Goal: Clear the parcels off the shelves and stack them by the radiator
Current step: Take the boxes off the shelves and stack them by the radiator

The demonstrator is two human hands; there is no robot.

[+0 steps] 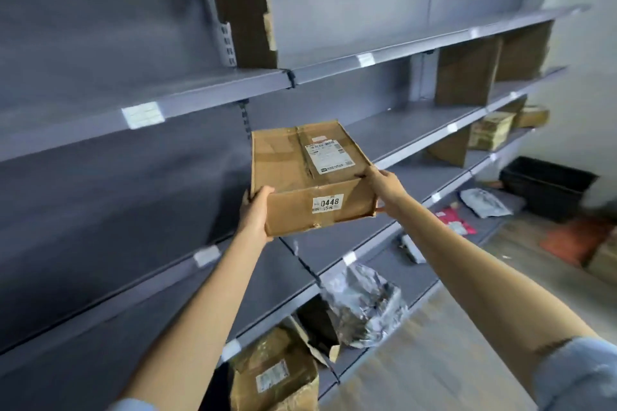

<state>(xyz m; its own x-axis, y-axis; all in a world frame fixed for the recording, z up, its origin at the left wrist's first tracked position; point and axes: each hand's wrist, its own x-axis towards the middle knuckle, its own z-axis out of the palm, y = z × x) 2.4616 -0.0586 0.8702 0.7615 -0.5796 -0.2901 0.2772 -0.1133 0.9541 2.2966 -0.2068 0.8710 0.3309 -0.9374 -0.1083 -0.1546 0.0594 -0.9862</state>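
cardboard box (310, 177) marked 0448 hangs in the air in front of the grey shelves (417, 123), clear of them. left hand (255, 210) grips its near left corner, right hand (380, 182) grips the right edge. its long side runs away from the person, so both hands carry it equally.

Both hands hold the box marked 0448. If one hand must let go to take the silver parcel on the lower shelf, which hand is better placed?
The right hand. The silver parcel lies below and to the right of the box, on that arm's side. The left hand grips the box's near left corner and would have to cross under it.
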